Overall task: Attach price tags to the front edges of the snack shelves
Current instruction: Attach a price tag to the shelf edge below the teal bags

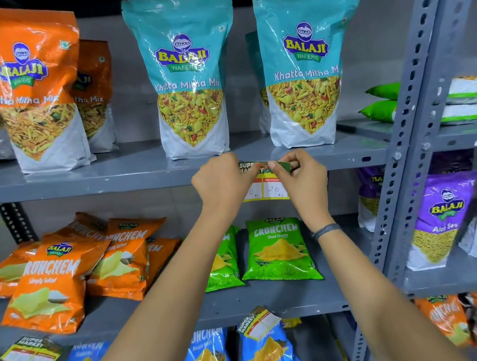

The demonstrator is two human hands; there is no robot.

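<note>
grey steel shelf edge point(148, 183) at mid-frame: your left hand point(220, 181) and right hand point(301, 176) both pinch the price tag point(271, 188) against it, not yet released. lower down, two tags point(258, 322) already hang; more edges probably remain.

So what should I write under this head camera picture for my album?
Both hands, left hand and right hand, press a price tag onto the grey shelf edge below teal snack bags.

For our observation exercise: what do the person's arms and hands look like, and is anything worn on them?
Both forearms are bare, with no sleeves in view. The left hand wears nothing visible. The right hand has a thin dark band around its wrist. No gloves or rings show.
</note>
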